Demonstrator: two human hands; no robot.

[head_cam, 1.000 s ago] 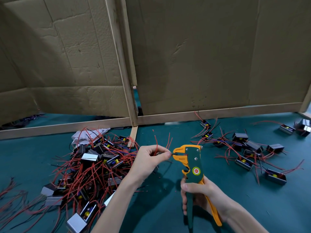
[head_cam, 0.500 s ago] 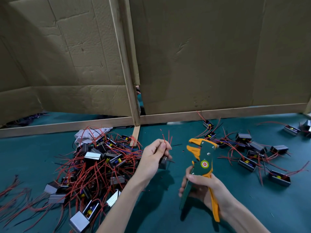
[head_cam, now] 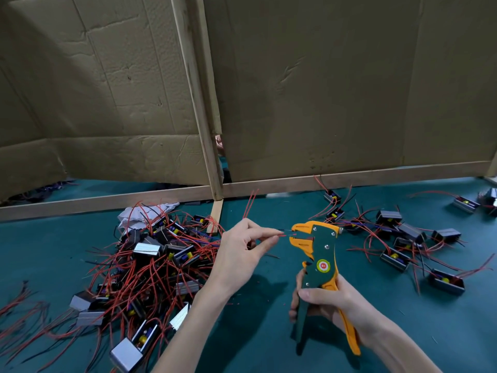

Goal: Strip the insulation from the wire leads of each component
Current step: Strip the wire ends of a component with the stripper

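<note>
A: In the head view, what is being held by the left hand [head_cam: 242, 254]?

B: A red wire lead [head_cam: 282, 235] is being pinched between its thumb and forefinger, with the other fingers being curled loosely. The lead's tip is being pointed right, just at the mouth of the wire stripper [head_cam: 322, 251], whose orange jaws are being held apart. Two more red leads [head_cam: 251, 203] are being seen rising above that hand.

A: And the component itself?

B: It is being hidden inside the palm, so little can be told of it.

A: How is the stripper being gripped?

B: It is being held upright by the right hand [head_cam: 338, 302], fingers and thumb being wrapped round its green and orange handles, which are being seen spread at the bottom.

A: Where are the other parts being seen?

B: A tangled pile of components [head_cam: 150, 262] is being seen left of the left hand on the green table cover [head_cam: 269, 351], with a white cloth [head_cam: 139, 214] at its far edge. Scattered components [head_cam: 403, 238] are being seen right of the stripper. Behind everything, a cardboard screen [head_cam: 322, 90] is being carried by a wooden frame [head_cam: 199, 103].
</note>
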